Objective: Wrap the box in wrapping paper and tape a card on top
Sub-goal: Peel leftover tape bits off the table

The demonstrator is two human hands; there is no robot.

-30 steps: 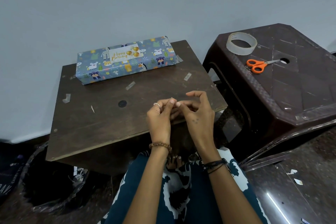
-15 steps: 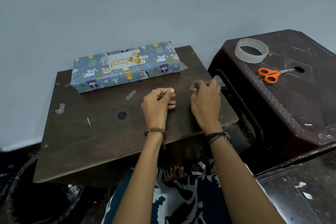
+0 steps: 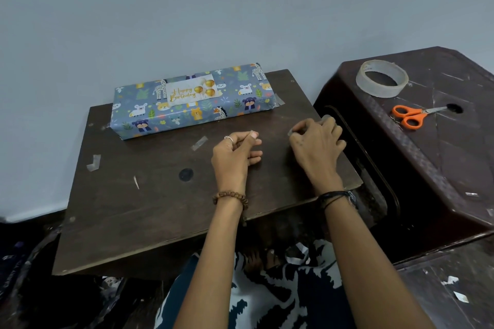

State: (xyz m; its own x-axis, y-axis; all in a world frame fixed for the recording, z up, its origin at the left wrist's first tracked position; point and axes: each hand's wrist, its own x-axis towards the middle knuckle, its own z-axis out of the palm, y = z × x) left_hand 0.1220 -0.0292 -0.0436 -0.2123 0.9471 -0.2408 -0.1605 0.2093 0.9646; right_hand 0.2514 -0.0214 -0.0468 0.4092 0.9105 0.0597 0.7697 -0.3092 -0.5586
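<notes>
The left hand (image 3: 235, 153) rests knuckles-up on the bench (image 3: 149, 211), fingers curled, thumb and forefinger pinching what looks like a small tape piece (image 3: 253, 133). The right hand (image 3: 318, 145) lies palm-down near the bench's right edge, fingertips pressed to a tape strip (image 3: 291, 132); whether it grips it I cannot tell. The wrapped box (image 3: 192, 104) sits at the bench's far side, card (image 3: 191, 93) on top. A tape roll (image 3: 381, 82) and scissors (image 3: 413, 115) lie on the stool (image 3: 438, 168) to the right.
</notes>
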